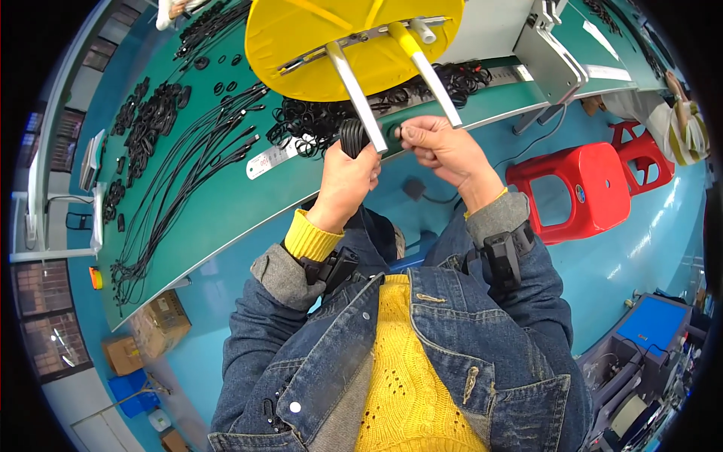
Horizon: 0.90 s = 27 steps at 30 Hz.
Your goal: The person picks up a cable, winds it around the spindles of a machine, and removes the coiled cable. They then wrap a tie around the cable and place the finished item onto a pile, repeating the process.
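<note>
My left hand [346,181] is closed around a coiled black cable [352,137], held upright at the table's front edge. To its right, my right hand [440,147] pinches with thumb and fingertips a thin dark loop [395,131], too small to name surely. Both hands are just below two metal rods [358,98] that stick out of a yellow round disc [331,68]. Behind my left hand lies a heap of black loops [301,120], partly hidden by the disc and rods. A steel ruler [269,160] lies on the green table beside that heap.
Long black cables [177,188] with plugs stretch across the green table [248,196] at left, near piles of small black parts [154,113]. A metal bracket [553,56] stands at right. Red stools [568,192], cardboard boxes [160,324] and a grey crate [617,361] are on the floor.
</note>
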Available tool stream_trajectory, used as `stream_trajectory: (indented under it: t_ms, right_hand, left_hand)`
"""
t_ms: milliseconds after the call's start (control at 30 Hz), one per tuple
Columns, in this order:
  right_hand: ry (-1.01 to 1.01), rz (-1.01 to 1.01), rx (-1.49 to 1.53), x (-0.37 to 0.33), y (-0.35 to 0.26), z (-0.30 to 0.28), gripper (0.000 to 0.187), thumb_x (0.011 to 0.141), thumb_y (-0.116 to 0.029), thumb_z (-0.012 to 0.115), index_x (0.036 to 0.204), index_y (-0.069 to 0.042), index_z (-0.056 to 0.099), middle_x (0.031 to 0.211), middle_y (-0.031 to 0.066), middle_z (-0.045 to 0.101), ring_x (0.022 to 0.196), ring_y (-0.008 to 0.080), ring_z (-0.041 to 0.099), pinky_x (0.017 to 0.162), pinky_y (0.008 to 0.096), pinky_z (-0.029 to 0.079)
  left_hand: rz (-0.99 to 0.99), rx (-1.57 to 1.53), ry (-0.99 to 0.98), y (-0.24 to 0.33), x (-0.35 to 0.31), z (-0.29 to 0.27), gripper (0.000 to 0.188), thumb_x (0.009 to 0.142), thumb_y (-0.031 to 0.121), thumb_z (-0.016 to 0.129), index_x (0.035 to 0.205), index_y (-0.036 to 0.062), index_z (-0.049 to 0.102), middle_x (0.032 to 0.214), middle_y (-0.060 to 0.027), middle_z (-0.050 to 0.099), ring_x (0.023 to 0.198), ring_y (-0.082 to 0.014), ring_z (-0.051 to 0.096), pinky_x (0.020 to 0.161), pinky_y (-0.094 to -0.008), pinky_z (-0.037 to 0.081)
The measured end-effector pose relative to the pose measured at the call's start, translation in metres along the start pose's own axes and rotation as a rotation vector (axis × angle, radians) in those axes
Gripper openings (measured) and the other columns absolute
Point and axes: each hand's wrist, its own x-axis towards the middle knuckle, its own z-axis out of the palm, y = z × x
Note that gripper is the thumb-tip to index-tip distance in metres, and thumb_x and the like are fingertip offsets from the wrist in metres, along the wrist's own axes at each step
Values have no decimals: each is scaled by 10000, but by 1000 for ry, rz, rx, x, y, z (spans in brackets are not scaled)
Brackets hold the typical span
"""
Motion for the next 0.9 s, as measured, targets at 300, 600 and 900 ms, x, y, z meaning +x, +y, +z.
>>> stream_trajectory:
  t_ms: [300, 600, 900]
  right_hand:
    - [-386, -327, 62, -62, 26, 33, 127, 868, -115, 568, 915, -8, 617, 767, 36, 591, 532, 58, 469, 472, 185, 381]
    - [-148, 53, -294, -75, -20, 12, 256, 799, -137, 644, 1024, -23, 603, 879, 70, 602, 649, 116, 592, 539, 271, 474]
    - [-407, -340, -991, -58, -2, 28, 330, 729, -105, 695, 1002, -34, 524, 807, 35, 573, 580, 123, 556, 465, 227, 428]
  left_hand:
    - [-105, -15, -125, 2, 1, -22, 109, 867, 139, 554, 868, 31, 546, 597, 18, 457, 478, -58, 401, 410, -199, 310]
    - [-452, -28, -519, 11, -35, -12, 107, 834, 137, 570, 844, 31, 566, 596, 7, 468, 474, -60, 395, 417, -195, 301]
    - [-464, 390, -548, 7, -36, -4, 191, 800, 112, 597, 973, 34, 570, 659, 23, 482, 500, -45, 408, 422, -197, 303]
